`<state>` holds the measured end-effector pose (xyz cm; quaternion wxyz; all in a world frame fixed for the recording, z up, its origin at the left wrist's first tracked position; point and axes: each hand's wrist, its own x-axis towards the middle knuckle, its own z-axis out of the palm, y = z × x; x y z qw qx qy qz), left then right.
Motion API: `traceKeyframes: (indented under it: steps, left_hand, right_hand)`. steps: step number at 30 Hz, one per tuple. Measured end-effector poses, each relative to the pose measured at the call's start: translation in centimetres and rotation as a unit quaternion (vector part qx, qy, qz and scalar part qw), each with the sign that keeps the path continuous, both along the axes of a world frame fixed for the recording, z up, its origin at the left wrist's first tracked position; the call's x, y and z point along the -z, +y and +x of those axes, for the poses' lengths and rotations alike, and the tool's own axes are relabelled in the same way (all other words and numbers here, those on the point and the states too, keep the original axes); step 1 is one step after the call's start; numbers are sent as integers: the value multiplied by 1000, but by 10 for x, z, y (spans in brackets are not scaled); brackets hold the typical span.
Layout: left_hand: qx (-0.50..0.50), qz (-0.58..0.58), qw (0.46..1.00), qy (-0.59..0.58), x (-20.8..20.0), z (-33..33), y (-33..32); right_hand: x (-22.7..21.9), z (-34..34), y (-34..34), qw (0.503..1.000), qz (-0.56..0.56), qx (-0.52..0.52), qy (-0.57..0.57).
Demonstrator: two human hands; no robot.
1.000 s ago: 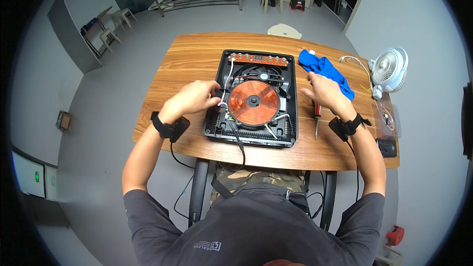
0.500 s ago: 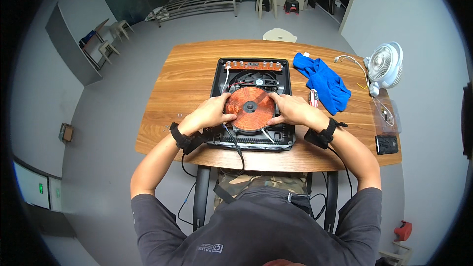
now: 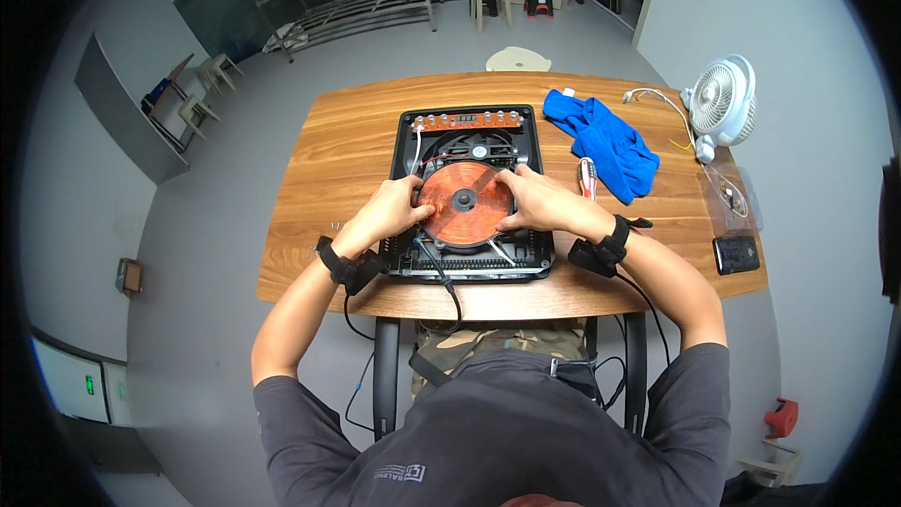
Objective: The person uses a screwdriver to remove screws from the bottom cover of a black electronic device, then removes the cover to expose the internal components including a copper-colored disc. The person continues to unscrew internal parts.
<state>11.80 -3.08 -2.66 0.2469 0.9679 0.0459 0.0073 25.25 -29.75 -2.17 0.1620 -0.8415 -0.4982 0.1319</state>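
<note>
A round copper induction coil (image 3: 466,227) with a dark centre lies in the open black induction cooker housing (image 3: 402,145) on the table before me. My left hand (image 3: 383,214) grips the coil's left edge, its thumb lying on the copper. From the opposite side, my right hand (image 3: 544,204) holds the right edge with thumb and fingers curved around it. Above the coil sit a black cooling fan (image 3: 479,152) and an orange control board (image 3: 469,120) along the housing's far edge. White and red wires run down the left inside. Beneath the coil, parts are hidden.
Right of the housing lie a red-and-white handled tool (image 3: 587,178) and a blue cloth (image 3: 605,145). A white fan (image 3: 721,103), a clear plastic tray (image 3: 732,199) and a black box-like device (image 3: 736,255) line the table's right side. A black cable (image 3: 441,272) hangs over the front edge.
The whole view has shifted slightly. Both hands stay on the coil, with my left thumb resting a little higher on its edge.
</note>
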Motion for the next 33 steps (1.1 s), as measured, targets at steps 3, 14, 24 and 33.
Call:
traceKeyframes:
  steps: [3,14,24,33]
  left_hand:
    - [0,4,1000,5,-1,1,-1]
    - [-37,-56,997,32,-13,3,-5]
    - [-33,-51,997,-46,-27,27,7]
    - [-18,-94,994,50,-27,60,11]
  right_hand:
    - [5,3,-1,999,26,5,34]
    - [1,7,2,996,59,17,71]
    - [-14,36,6,989,123,48,61]
    - [3,60,14,993,87,61,59]
